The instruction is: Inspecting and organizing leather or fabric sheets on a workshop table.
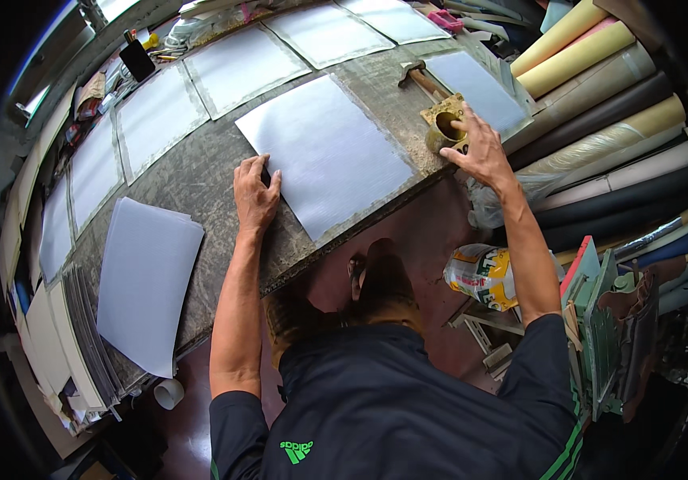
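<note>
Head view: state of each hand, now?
Left hand: partly curled at the white sheet's edge; grip can't be told.
Right hand: closed on the hollow yellow-brown cylinder.

Stack (pixel 150 280) left, hammer (pixel 425 82) right — sheet (pixel 324 156) between (all on the table (pixel 200 164)).

Left hand (pixel 254 196): fingers cover most of a small dark thing (pixel 266 177) — kind cannot be told. Right hand (pixel 484 148) hides one side of the yellowish cup (pixel 438 141); inside too dark to read. Right forearm (pixel 529 252) blocks part of the bag (pixel 480 274). Farthest sheet (pixel 396 19) cut by upper edge — some rolls (pixel 620 196) lost in black rim.
</note>
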A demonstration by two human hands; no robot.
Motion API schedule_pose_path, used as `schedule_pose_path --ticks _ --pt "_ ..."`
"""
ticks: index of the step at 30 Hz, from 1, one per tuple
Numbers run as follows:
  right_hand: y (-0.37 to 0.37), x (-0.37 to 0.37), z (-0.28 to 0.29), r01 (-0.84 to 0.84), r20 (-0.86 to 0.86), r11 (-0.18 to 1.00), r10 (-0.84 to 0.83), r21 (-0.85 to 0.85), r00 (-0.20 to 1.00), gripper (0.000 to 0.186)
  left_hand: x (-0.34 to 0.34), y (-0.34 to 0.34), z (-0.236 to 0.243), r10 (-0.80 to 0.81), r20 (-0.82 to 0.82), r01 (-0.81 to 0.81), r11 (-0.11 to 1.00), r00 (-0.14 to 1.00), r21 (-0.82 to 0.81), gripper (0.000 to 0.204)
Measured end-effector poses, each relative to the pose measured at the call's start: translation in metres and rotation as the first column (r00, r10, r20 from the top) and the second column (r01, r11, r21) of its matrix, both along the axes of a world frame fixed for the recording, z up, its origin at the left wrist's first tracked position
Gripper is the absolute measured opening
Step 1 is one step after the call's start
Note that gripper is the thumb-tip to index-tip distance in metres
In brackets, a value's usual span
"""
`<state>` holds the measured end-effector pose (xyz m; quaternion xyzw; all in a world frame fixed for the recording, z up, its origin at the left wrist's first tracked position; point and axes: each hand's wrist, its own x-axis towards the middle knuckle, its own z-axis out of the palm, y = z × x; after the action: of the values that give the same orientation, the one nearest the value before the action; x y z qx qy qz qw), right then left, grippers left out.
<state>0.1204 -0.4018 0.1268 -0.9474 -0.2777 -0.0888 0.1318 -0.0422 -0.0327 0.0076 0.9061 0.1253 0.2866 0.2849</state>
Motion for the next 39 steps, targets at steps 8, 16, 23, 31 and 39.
schedule_pose_path --ticks 8,16,23,31,39 --pt "0.023 0.028 -0.010 -0.029 -0.136 0.916 -0.028 -0.400 0.990 0.125 0.001 0.000 0.001 0.011 -0.024 -0.012 1.000 1.000 -0.023 0.037" --pt "0.001 0.001 0.025 0.030 -0.222 0.996 -0.009 0.089 0.975 0.115 -0.002 0.000 -0.001 0.013 -0.044 -0.013 1.000 0.999 -0.005 0.037" --pt "-0.003 -0.031 0.008 0.064 -0.225 0.990 -0.035 0.123 0.974 0.091 0.003 0.001 -0.001 0.003 -0.034 -0.004 1.000 0.999 -0.010 0.037" --pt "0.012 -0.076 -0.033 0.111 -0.552 0.839 0.246 0.533 0.797 0.055 0.002 0.004 -0.007 0.010 -0.018 -0.011 1.000 1.000 -0.007 0.038" --pt "0.036 -0.091 -0.110 0.419 -0.561 0.521 0.146 0.744 0.815 0.027 0.002 0.004 -0.004 -0.005 -0.018 0.005 1.000 1.000 -0.013 0.038"
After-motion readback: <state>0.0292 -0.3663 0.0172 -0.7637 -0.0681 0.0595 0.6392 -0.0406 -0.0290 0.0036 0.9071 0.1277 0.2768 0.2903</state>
